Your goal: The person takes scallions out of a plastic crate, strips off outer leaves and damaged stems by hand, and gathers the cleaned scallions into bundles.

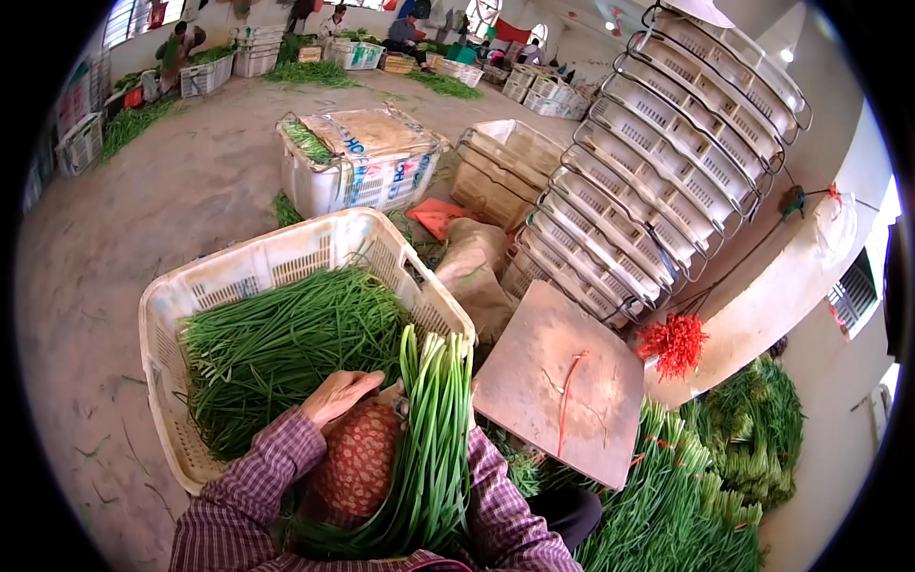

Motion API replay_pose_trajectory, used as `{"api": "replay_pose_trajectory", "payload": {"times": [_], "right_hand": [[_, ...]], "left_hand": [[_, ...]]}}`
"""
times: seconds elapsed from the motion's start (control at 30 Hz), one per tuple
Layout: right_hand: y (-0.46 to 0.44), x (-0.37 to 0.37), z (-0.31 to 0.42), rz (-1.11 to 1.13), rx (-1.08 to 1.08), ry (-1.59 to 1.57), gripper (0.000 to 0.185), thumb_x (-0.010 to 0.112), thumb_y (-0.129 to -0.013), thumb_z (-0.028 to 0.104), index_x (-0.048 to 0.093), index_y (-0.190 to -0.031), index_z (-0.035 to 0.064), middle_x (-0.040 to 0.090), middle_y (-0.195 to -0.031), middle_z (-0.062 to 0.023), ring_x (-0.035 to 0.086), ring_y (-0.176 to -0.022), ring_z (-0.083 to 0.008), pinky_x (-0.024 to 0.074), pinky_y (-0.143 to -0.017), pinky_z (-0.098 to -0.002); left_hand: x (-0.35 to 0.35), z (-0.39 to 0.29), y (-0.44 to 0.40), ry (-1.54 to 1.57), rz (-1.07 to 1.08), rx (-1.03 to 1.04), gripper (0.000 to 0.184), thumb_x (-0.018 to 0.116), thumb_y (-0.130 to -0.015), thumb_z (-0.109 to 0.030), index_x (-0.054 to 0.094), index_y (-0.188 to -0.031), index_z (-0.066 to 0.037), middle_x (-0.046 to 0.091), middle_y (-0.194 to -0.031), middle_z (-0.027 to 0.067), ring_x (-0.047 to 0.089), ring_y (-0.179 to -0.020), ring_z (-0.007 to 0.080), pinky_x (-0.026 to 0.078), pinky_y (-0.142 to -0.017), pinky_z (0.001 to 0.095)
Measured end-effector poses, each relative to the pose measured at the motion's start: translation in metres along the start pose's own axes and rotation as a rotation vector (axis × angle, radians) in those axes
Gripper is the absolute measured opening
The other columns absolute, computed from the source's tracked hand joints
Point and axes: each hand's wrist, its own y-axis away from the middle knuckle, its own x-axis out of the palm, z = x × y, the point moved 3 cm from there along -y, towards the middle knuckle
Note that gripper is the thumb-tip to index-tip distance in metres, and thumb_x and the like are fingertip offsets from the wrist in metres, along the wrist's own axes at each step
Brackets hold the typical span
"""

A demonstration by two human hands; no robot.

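Observation:
My left hand (341, 395) is over a red patterned cloth (360, 462) on my lap, its fingers stretched toward a bunch of long green stalks (434, 419) and nothing visible in its grasp. The bunch stands with its pale ends up, and its green leaves bend down across my lap. At its right edge only a sliver of my right hand (472, 412) shows; this hand is round the bunch, with its fingers hidden behind the stalks. A white crate (229, 272) in front of me holds loose green stalks (295, 334).
A square board (562, 386) with a red tie lies to the right, near red strings (673, 345) and tied green bundles (658, 486). Stacked crates (658, 143) lean behind it. A covered crate (362, 157) stands ahead. People (405, 36) sit far back among crates.

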Motion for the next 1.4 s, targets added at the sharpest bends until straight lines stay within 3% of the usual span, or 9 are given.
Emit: {"api": "replay_pose_trajectory", "payload": {"times": [0.2,0.53,0.63,0.67,0.73,0.87,1.07,1.23,1.4], "right_hand": [[-0.003,0.018,0.006,-0.018,-0.016,0.113,0.111,0.053,-0.065,0.082,0.034,-0.141,0.0042,0.052,-0.128,-0.0157,0.061,-0.099,-0.0292,0.0561,-0.078,-0.0453],[0.011,0.009,0.018,-0.242,-0.083,0.25,0.111,0.05,-0.062,0.086,0.042,-0.134,0.0017,0.059,-0.114,-0.0117,0.063,-0.084,-0.0211,0.0567,-0.07,-0.0355],[0.007,0.051,0.017,-0.358,-0.205,0.274,0.084,0.048,-0.08,0.074,0.049,-0.121,0.0004,0.061,-0.095,-0.0079,0.062,-0.069,-0.0168,0.0556,-0.055,-0.029],[0.02,0.011,0.017,0.033,-0.144,-0.039,0.091,0.056,-0.077,0.072,0.039,-0.137,0.0049,0.05,-0.126,-0.0168,0.059,-0.094,-0.0327,0.0541,-0.08,-0.0513],[0.026,0.025,0.017,-0.419,-0.13,0.059,0.077,0.05,-0.083,0.069,0.046,-0.126,0.0051,0.061,-0.104,-0.0129,0.066,-0.073,-0.0241,0.0591,-0.057,-0.0373],[0.024,0.028,0.015,0.011,-0.182,-0.209,0.066,0.049,-0.094,0.047,0.034,-0.137,-0.0002,0.052,-0.117,-0.0163,0.056,-0.105,-0.0363,0.0523,-0.087,-0.0552],[0.028,0.013,0.016,0.026,-0.133,-0.179,0.085,0.052,-0.084,0.065,0.034,-0.138,0.0014,0.051,-0.122,-0.0181,0.057,-0.109,-0.0367,0.0536,-0.085,-0.0546],[0.03,0.011,0.03,-0.027,-0.147,0.065,0.096,0.052,-0.077,0.073,0.033,-0.139,0.0018,0.048,-0.127,-0.0213,0.058,-0.108,-0.0373,0.0547,-0.083,-0.0543],[0.03,0.045,0.045,-0.608,0.021,0.87,0.104,0.043,-0.076,0.08,0.033,-0.139,-0.0021,0.045,-0.135,-0.0244,0.054,-0.115,-0.0344,0.0463,-0.097,-0.0445]], "left_hand": [[0.018,-0.018,-0.04,-0.119,0.225,0.215,0.034,0.043,-0.095,-0.024,0.063,-0.098,0.004,0.067,-0.09,0.0101,0.063,-0.08,0.0204,0.048,-0.075,0.0307],[0.041,0.006,-0.065,0.29,0.532,-0.014,0.043,0.046,-0.097,-0.033,0.059,-0.115,0.005,0.067,-0.102,0.0147,0.065,-0.091,0.0216,0.052,-0.084,0.0334],[0.041,0.004,-0.059,0.404,0.573,0.029,0.042,0.049,-0.096,-0.034,0.061,-0.11,0.004,0.068,-0.099,0.013,0.066,-0.088,0.0206,0.053,-0.081,0.0337],[0.04,0.005,-0.059,0.429,0.58,0.077,0.041,0.05,-0.096,-0.033,0.062,-0.107,0.004,0.068,-0.097,0.0122,0.066,-0.086,0.0199,0.053,-0.08,0.0331],[0.036,0.002,-0.055,0.446,0.573,0.08,0.038,0.051,-0.095,-0.033,0.063,-0.102,0.003,0.068,-0.091,0.0103,0.065,-0.082,0.0185,0.053,-0.078,0.0321],[0.043,-0.006,-0.056,0.371,0.505,-0.032,0.041,0.054,-0.093,-0.037,0.062,-0.1,0.002,0.065,-0.089,0.0093,0.065,-0.079,0.0177,0.053,-0.073,0.0304],[0.057,-0.024,-0.061,0.587,0.611,-0.178,0.031,0.056,-0.093,-0.03,0.06,-0.097,0.0,0.061,-0.083,0.0055,0.064,-0.079,0.0157,0.053,-0.063,0.0308],[0.069,-0.024,-0.078,0.947,0.396,-0.21,0.015,0.054,-0.092,-0.009,0.06,-0.103,0.0,0.061,-0.078,0.0048,0.06,-0.063,0.0172,0.055,-0.062,0.0307],[0.042,-0.055,-0.059,1.093,0.448,0.062,0.038,0.054,-0.095,-0.029,0.055,-0.122,-0.002,0.061,-0.113,0.0109,0.058,-0.101,0.0209,0.045,-0.091,0.0379]]}}
